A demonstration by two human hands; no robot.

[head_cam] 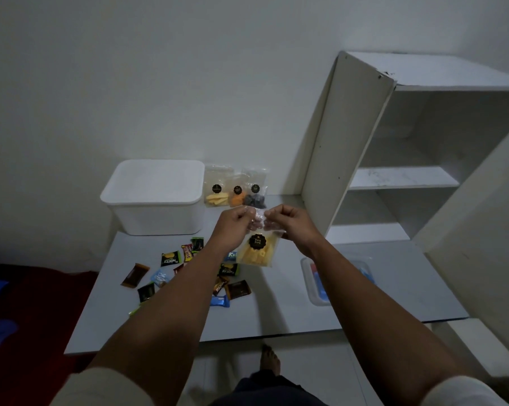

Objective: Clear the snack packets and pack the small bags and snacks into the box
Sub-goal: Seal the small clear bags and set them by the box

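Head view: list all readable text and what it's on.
"Pong Pong": black round sticker on the clear bag held by left hand and right hand.
"nextar", upside down: black-yellow packet on the table.
"nextar", upside down: packet under the held bag.
"K…": blue packet, rest hidden.
Stickers on the three standing bags: too small to read.

Both arms out, left hand [235, 222] & right hand [285, 219] fingers pinched, close together
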